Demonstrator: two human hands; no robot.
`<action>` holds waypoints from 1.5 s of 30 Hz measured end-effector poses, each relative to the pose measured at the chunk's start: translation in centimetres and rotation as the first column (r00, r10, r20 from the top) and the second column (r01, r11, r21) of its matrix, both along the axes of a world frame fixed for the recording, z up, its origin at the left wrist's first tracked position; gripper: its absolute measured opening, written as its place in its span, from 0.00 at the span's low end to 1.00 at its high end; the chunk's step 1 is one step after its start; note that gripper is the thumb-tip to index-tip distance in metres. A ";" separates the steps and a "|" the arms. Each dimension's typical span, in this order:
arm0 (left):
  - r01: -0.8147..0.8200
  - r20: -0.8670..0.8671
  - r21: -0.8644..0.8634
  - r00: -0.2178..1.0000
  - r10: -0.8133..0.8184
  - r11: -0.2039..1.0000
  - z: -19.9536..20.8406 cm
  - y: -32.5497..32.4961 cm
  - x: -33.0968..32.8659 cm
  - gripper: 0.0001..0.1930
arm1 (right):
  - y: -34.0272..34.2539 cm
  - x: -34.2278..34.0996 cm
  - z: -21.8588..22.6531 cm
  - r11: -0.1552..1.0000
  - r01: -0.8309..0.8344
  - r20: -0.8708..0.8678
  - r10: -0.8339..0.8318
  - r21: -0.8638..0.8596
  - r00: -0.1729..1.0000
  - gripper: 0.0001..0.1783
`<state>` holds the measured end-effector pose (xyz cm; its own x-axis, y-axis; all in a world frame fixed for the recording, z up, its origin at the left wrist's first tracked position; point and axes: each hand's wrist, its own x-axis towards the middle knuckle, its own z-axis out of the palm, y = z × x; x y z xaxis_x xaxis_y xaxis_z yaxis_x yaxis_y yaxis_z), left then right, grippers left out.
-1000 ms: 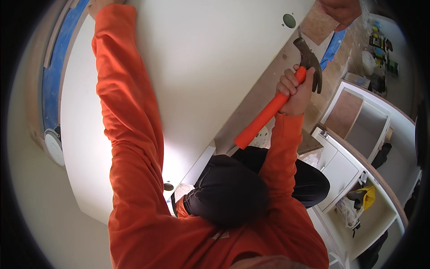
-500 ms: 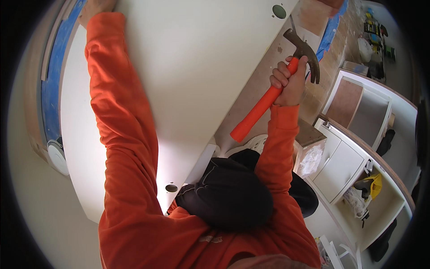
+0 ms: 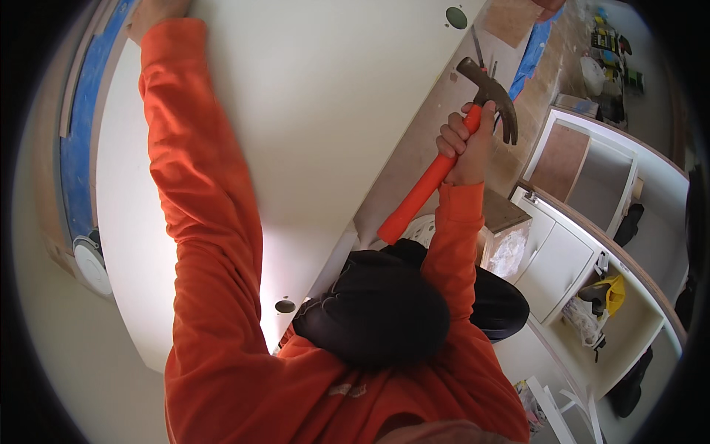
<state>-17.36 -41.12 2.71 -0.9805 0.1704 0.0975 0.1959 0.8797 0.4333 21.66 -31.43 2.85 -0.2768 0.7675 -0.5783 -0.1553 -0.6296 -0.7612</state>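
Observation:
A large white cabinet door (image 3: 296, 111) slants across the view before me, with a round hinge hole (image 3: 456, 18) near its far end and another hinge hole (image 3: 285, 305) near its close end. My left hand (image 3: 157, 12) grips the door's far left edge, its fingers partly cut off by the picture's top. To the right of the door, my right hand (image 3: 467, 144) is wrapped round the upper handle of a claw hammer (image 3: 433, 177). The hammer has an orange handle and a dark metal head, held up clear of the door.
White open cabinets (image 3: 606, 166) stand at the right, one holding a yellow and clear plastic bag (image 3: 610, 296). A wooden box (image 3: 503, 214) is beside my right forearm. Blue film (image 3: 81, 148) runs along the left. A thin dark rod (image 3: 477, 46) lies beyond the hammer.
My right hand and the hammer have moved slightly left and toward me. My left hand keeps its place on the door. The surroundings have shifted slightly in view.

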 end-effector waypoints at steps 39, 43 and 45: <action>-0.025 0.048 -0.044 0.998 0.027 0.999 0.2 0.4 0.2 0.56 | -2.3 -0.6 0.7 1.000 0.028 0.042 -0.028 -0.002 0.999 0.23; -0.014 0.057 0.004 0.998 0.014 1.000 0.4 0.3 0.4 0.56 | -2.0 -0.7 0.6 0.998 0.056 0.029 -0.056 0.021 0.998 0.23; -0.014 0.047 0.004 0.999 0.014 1.000 0.3 0.3 0.4 0.56 | -1.9 -0.9 0.7 0.999 0.044 0.024 -0.044 0.014 0.999 0.23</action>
<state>-16.91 -40.82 2.98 -0.9863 0.1564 0.0519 0.1630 0.8805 0.4451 20.71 -33.35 3.53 -0.2290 0.7862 -0.5740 -0.1640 -0.6123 -0.7734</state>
